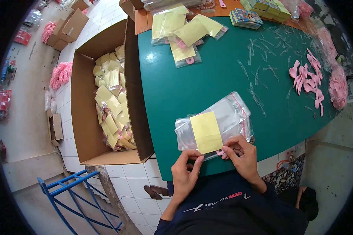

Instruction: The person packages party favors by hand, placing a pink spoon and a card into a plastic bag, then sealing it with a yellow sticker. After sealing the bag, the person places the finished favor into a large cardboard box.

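A clear plastic bag with a yellow card (pixel 206 133) in it lies over a stack of clear bags (pixel 233 113) at the front of the green table. My left hand (pixel 185 168) pinches the near left corner of this bag between thumb and fingers. At its near right corner my right hand (pixel 240 153) is closed in a pinch too. A bit of a pink plastic piece (pixel 220 152) shows beside my right fingertips; the rest of it is hidden by the card.
Several filled bags with yellow cards (pixel 180 29) lie at the table's far edge. Pink spoons (pixel 308 78) are heaped at the right, with clear plastic strips (pixel 256 98) scattered nearby. Left of the table stands a cardboard box (pixel 82 117) of packed bags. Small card stacks (pixel 245 19) sit far back.
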{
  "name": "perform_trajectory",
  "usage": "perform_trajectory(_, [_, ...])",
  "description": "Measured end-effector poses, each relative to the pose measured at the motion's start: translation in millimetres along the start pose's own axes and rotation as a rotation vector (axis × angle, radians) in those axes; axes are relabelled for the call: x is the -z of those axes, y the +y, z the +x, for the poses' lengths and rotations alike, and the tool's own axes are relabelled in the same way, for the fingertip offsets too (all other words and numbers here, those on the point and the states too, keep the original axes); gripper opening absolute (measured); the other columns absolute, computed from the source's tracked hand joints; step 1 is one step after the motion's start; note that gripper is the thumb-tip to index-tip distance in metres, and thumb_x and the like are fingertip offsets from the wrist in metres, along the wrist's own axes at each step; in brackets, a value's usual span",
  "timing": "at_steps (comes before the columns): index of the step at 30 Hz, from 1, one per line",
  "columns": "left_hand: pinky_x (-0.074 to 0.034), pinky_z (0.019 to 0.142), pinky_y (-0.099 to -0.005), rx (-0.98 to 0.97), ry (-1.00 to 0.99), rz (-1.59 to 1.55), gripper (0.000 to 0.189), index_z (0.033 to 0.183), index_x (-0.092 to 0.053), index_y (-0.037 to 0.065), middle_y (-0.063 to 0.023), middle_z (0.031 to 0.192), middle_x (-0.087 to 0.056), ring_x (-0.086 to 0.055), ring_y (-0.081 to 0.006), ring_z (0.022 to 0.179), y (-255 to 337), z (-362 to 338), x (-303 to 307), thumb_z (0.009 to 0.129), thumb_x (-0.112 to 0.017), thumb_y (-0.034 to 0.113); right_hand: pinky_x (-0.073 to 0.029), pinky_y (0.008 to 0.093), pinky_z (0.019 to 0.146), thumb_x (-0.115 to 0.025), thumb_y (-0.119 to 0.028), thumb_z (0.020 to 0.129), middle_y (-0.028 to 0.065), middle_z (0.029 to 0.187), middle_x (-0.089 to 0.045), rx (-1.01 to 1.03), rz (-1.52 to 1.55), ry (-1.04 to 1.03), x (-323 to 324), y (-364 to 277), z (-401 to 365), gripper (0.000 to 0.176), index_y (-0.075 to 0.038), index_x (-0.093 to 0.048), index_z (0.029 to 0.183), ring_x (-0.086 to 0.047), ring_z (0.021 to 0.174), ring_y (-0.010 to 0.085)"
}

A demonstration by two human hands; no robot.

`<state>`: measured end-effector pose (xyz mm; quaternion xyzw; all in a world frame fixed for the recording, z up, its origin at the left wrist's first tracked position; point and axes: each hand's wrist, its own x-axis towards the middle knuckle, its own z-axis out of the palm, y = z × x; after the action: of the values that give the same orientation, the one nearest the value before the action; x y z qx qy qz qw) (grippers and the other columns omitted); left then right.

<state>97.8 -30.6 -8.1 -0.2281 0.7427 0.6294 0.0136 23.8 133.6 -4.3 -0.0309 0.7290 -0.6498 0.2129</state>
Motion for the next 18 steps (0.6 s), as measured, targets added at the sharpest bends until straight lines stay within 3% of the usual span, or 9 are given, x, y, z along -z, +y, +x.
perform_trajectory(4, [-0.045, 0.050, -0.0202, -0.074, 0.028, 0.033, 0.030, 0.110, -0.058, 0.001, -0.0076, 0.093, -0.063, -0.059, -0.0090, 0.069, 3, 0, 0, 0.081, -0.066, 0.001, -0.049, 0.0221, 0.057, -0.060, 0.003, 0.083, 0.0074, 0.078, -0.060, 0.085, -0.133, -0.011, -1, -4, 1, 0.031, 0.001, -0.059, 0.114, -0.061, 0.064, 0.0099])
perform_trajectory(7, [-0.046, 0.051, -0.0206, 0.009, -0.041, 0.042, 0.040, 0.118, -0.056, 0.003, -0.0092, 0.100, -0.063, -0.060, -0.0101, 0.072, 16, -4, 11, 0.079, -0.067, 0.001, -0.049, 0.0229, 0.057, -0.061, 0.002, 0.082, 0.0083, 0.078, -0.060, 0.113, -0.181, -0.126, 5, -11, 2, 0.035, -0.001, -0.058, 0.117, -0.061, 0.063, 0.0104])
perform_trajectory(10, [-0.048, 0.052, -0.0213, -0.211, -0.040, 0.108, 0.043, 0.119, -0.056, 0.004, -0.0107, 0.107, -0.062, -0.061, -0.0114, 0.075, 38, 11, 23, 0.078, -0.068, 0.001, -0.050, 0.0252, 0.061, -0.062, 0.000, 0.082, 0.0100, 0.082, -0.062, 0.251, -0.224, -0.205, 13, -32, 17, 0.034, -0.001, -0.059, 0.116, -0.062, 0.066, 0.0137])
perform_trajectory(11, [-0.050, 0.055, -0.0227, -0.347, -0.022, 0.152, 0.045, 0.121, -0.055, 0.003, -0.0123, 0.111, -0.061, -0.062, -0.0145, 0.078, 51, 28, 25, 0.078, -0.067, 0.000, -0.051, 0.0278, 0.066, -0.063, -0.002, 0.081, 0.0116, 0.086, -0.064, 0.412, -0.398, -0.141, 16, -50, 30, 0.033, -0.001, -0.060, 0.114, -0.063, 0.071, 0.0183])
perform_trajectory(13, [-0.054, 0.063, -0.0290, -0.568, 0.052, 0.114, 0.049, 0.130, -0.045, 0.001, -0.0178, 0.115, -0.059, -0.064, -0.0223, 0.089, 83, 79, 26, 0.083, -0.062, 0.003, -0.051, 0.0287, 0.073, -0.063, -0.005, 0.082, 0.0152, 0.106, -0.060, 0.627, -0.373, -0.014, 23, -76, 67, 0.037, -0.002, -0.057, 0.118, -0.062, 0.090, 0.0205])
perform_trajectory(14, [-0.054, 0.072, -0.0338, -0.582, 0.059, 0.102, 0.053, 0.133, -0.039, 0.001, -0.0206, 0.119, -0.056, -0.063, -0.0257, 0.095, 93, 105, 28, 0.087, -0.061, 0.012, -0.050, 0.0295, 0.077, -0.061, -0.007, 0.083, 0.0145, 0.119, -0.054, 0.574, -0.193, -0.028, 24, -94, 80, 0.037, -0.003, -0.056, 0.120, -0.060, 0.095, 0.0202])
perform_trajectory(15, [-0.052, 0.075, -0.0374, -0.659, 0.182, 0.370, 0.049, 0.127, -0.044, -0.001, -0.0210, 0.118, -0.055, -0.061, -0.0303, 0.096, 93, 129, 31, 0.087, -0.062, 0.020, -0.049, 0.0301, 0.078, -0.061, -0.009, 0.084, 0.0135, 0.121, -0.053, 0.608, -0.303, 0.031, 35, -106, 83, 0.037, -0.004, -0.056, 0.120, -0.060, 0.095, 0.0201])
perform_trajectory(17, [-0.051, 0.076, -0.0405, -0.801, 0.171, 0.550, 0.041, 0.115, -0.051, -0.001, -0.0193, 0.109, -0.056, -0.059, -0.0330, 0.094, 98, 139, 28, 0.085, -0.063, 0.023, -0.048, 0.0307, 0.080, -0.059, -0.010, 0.086, 0.0120, 0.121, -0.053, 0.651, -0.557, 0.161, 70, -116, 85, 0.035, -0.005, -0.055, 0.120, -0.060, 0.095, 0.0198])
perform_trajectory(18, [-0.051, 0.075, -0.0384, -0.721, 0.051, 0.567, 0.034, 0.112, -0.054, 0.001, -0.0170, 0.107, -0.057, -0.059, -0.0304, 0.094, 97, 134, 20, 0.084, -0.064, 0.019, -0.048, 0.0309, 0.081, -0.058, -0.010, 0.086, 0.0114, 0.119, -0.054, 0.647, -0.700, 0.229, 92, -114, 78, 0.035, -0.006, -0.055, 0.121, -0.060, 0.095, 0.0195])
